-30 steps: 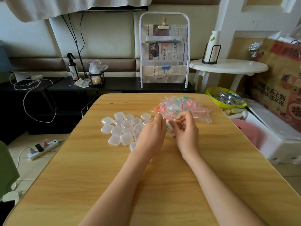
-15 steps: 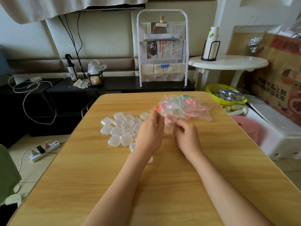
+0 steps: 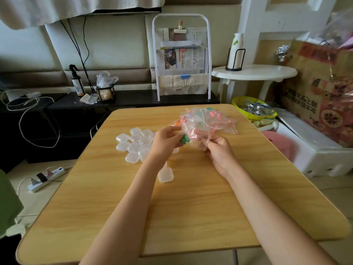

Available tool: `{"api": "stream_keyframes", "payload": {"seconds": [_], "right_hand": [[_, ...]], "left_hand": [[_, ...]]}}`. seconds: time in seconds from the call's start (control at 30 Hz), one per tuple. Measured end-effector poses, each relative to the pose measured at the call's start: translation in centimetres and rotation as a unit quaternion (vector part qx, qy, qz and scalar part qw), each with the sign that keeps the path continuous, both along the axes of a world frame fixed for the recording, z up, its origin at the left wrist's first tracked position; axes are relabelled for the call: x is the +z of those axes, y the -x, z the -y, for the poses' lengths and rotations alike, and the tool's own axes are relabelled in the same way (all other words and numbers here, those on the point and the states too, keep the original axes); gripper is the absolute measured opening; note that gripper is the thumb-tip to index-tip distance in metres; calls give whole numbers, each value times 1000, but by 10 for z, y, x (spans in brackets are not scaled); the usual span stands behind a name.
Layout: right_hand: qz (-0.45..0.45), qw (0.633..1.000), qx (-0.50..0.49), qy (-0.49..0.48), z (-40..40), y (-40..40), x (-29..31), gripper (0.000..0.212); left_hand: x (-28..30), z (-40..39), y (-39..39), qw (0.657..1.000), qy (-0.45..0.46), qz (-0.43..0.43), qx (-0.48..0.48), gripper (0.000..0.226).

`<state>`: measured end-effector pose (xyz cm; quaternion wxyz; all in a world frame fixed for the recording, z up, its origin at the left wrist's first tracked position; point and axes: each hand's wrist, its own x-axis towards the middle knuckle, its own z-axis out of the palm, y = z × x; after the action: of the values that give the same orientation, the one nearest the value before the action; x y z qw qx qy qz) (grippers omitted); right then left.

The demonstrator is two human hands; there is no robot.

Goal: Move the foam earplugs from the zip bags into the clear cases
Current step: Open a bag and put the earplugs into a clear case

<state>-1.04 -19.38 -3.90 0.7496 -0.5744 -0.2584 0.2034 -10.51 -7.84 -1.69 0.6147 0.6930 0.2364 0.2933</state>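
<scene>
Lifting zip bag now, both hands gripping

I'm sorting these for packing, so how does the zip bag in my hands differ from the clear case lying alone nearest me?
The held zip bag is soft, crinkled film, lifted off the table between the left hand and right hand; the lone clear case is a rigid, rounded square lying on the table untouched. The bag shows green earplugs inside; the case shows no coloured contents. Both are see-through plastic.
</scene>
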Motion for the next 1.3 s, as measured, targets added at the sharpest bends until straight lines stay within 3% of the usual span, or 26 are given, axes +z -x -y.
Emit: {"api": "stream_keyframes", "payload": {"seconds": [0.1, 0.2, 0.3, 0.43, 0.57, 0.63, 0.87, 1.07, 1.3], "right_hand": [[28, 999, 0, 37, -2, 2, 0, 33], [68, 994, 26, 86, -3, 2, -2, 29], [76, 993, 26, 83, -5, 3, -2, 27], [114, 991, -5, 66, -8, 2, -2, 20], [146, 985, 9, 91, -11, -1, -5, 49], [147, 984, 39, 97, -13, 0, -6, 55], [131, 989, 19, 67, -11, 3, -3, 38], [106, 993, -12, 55, -12, 1, -4, 26], [84, 994, 33, 68, -10, 1, 0, 23]], "left_hand": [[1, -2, 5, 998, 45, 47, 16, 13], [-1, -5, 6, 998, 25, 45, 38, 16], [-1, -7, 4, 998, 12, 49, 36, 15], [0, -6, 4, 995, 60, 79, 11, 9], [1, -3, 4, 994, 78, 72, -11, 8], [1, -2, 4, 995, 77, 68, -11, 7], [5, 0, 3, 991, 90, 91, -31, 15], [1, -2, 4, 996, 35, 82, -2, 16], [-1, -1, 1, 997, -10, 72, 23, 23]]}}
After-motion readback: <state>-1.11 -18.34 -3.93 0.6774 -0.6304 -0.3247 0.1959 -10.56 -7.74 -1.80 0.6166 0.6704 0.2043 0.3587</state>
